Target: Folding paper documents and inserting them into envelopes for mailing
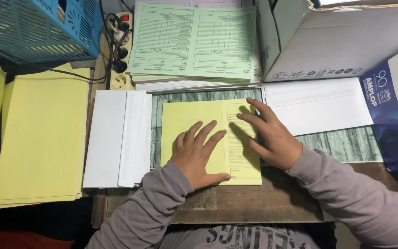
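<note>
A yellow printed sheet [187,117] lies folded on the wooden desk in front of me. My left hand [199,154] presses flat on its folded-over blank flap, fingers spread. On the printed strip still showing at the sheet's right side rests my right hand [270,136], fingers extended along the fold edge. Neither hand grips anything; both lie palm down on the paper.
White envelopes [118,138] lie stacked left of the sheet, more white envelopes [318,106] to the right. A yellow paper pile [42,138] sits at far left, green forms [194,41] behind. A blue basket [38,27], power strip [120,50], cardboard box [342,41] and blue paper-ream pack [395,120] surround the area.
</note>
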